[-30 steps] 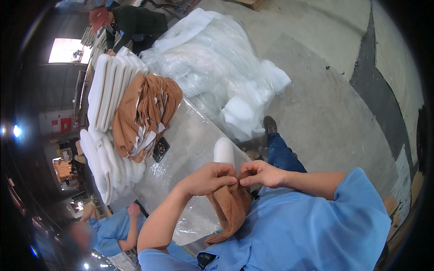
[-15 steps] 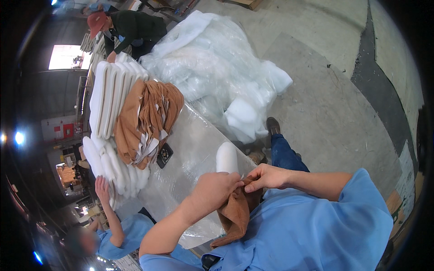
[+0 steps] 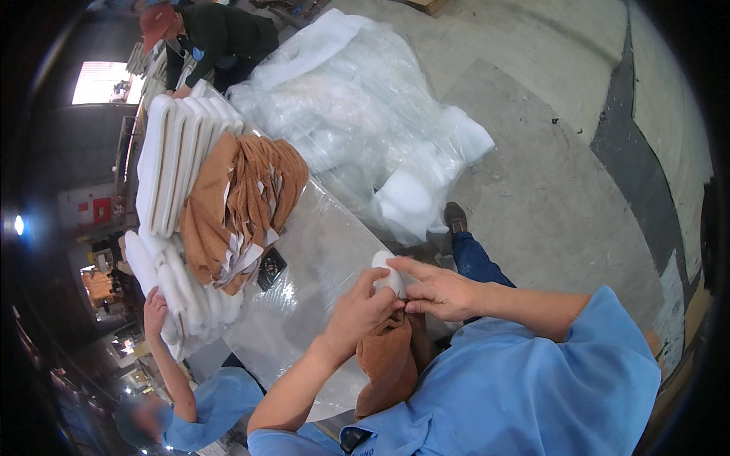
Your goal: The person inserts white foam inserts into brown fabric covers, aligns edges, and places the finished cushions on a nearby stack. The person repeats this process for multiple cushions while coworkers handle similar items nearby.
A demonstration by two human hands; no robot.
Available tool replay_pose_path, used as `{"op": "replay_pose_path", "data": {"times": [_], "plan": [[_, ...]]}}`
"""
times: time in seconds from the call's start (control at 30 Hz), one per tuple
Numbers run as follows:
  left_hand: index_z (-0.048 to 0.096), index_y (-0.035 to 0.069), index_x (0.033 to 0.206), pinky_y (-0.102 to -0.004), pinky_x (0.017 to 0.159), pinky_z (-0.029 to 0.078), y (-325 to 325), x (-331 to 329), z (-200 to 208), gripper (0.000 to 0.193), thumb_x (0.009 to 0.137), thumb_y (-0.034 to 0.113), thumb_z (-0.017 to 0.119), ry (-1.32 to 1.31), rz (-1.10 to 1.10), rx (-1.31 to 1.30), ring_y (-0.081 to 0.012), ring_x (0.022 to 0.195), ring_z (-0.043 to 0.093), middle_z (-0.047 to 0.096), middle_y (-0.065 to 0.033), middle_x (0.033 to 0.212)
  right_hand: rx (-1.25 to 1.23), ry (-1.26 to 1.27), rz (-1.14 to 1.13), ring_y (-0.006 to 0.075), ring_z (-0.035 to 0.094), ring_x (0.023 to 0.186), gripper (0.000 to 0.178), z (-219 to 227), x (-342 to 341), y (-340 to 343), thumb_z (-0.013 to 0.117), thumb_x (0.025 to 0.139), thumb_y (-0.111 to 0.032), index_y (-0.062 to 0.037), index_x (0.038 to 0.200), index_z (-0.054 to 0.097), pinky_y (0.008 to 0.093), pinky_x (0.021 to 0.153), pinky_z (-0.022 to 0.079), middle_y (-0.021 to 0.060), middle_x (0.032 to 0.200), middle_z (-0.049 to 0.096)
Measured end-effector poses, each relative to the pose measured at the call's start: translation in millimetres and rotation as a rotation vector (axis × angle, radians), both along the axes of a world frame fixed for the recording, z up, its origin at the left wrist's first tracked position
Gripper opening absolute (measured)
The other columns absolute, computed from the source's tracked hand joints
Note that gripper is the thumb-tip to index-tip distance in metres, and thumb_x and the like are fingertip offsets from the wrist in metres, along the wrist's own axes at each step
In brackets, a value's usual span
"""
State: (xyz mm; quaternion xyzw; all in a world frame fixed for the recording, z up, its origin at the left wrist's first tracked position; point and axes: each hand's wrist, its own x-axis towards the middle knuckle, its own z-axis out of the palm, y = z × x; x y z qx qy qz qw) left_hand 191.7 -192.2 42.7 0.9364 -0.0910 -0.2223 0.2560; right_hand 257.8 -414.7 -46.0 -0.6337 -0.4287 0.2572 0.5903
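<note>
A brown fabric cover (image 3: 386, 363) hangs in front of me at the table's near edge, its mouth up. White padding (image 3: 390, 281) pokes out of that mouth; the rest of it is hidden. My left hand (image 3: 363, 308) is closed on the cover's rim, its thumb against the padding. From the other side my right hand (image 3: 445, 295) lays a stretched index finger across the padding's top. Its lower fingers pinch the rim beside my left fingertips.
On the plastic-covered table (image 3: 319, 228) lie a pile of brown covers (image 3: 243, 205), stacked white pads (image 3: 182, 167) and a dark phone-like object (image 3: 271, 269). A plastic-wrapped white bundle (image 3: 357, 114) sits beyond. One person (image 3: 220, 45) works at the far end, another (image 3: 213, 403) at the left.
The white padding stands out less above the cover's mouth. My right hand has shifted from the rim up over the padding, index finger stretched. The left person's hand has moved slightly left.
</note>
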Motion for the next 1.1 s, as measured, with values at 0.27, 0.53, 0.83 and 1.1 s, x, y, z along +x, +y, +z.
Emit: {"op": "replay_pose_path", "data": {"times": [0.27, 0.53, 0.83, 1.1], "plan": [[0.07, 0.002, 0.1, -0.0344, 0.083, 0.052, 29, 26, -42, 0.02, 0.101, 0.022, 0.069, 0.151, 0.28, -0.364, -0.0243, 0.092, 0.061, 0.06, -0.0101, 0.107, -0.01, 0.291, -0.063, 0.0351, 0.068, 0.106, 0.03, -25, 23, 31, 0.062, 0.105, -0.026, 0.001, 0.092, 0.065, 0.042, 0.093, 0.054, 0.0196, 0.128, 0.066], [0.07, -0.001, 0.097, -0.0312, 0.095, 0.044, 45, 13, -110, 0.029, 0.105, 0.027, 0.065, 0.378, 0.606, -0.615, -0.018, 0.108, 0.055, 0.056, -0.0092, 0.115, -0.106, 0.548, -0.14, 0.0206, 0.058, 0.093, 0.031, -68, 19, 52, 0.063, 0.106, -0.027, 0.0, 0.091, 0.066, 0.033, 0.084, 0.047, 0.0079, 0.099, 0.06], [0.069, 0.0, 0.089, -0.036, 0.098, 0.045, 30, -8, -154, 0.036, 0.105, 0.032, 0.065, 0.406, 0.93, -0.592, -0.0237, 0.108, 0.055, 0.056, -0.012, 0.109, -0.4, 0.657, -0.054, 0.0107, 0.058, 0.087, 0.036, -127, -4, 58, 0.061, 0.108, -0.04, -0.0059, 0.106, 0.07, 0.0302, 0.079, 0.049, 0.0015, 0.092, 0.063], [0.072, -0.009, 0.082, -0.0392, 0.056, 0.048, -3, -4, -162, 0.049, 0.103, 0.034, 0.065, 0.034, 0.59, -0.662, -0.0132, 0.055, 0.048, 0.058, -0.0103, 0.054, -0.298, 1.4, -0.375, 0.0168, 0.065, 0.092, 0.037, -118, -35, 28, 0.051, 0.111, -0.047, -0.0129, 0.117, 0.064, 0.0374, 0.077, 0.052, 0.0028, 0.106, 0.07]]}}
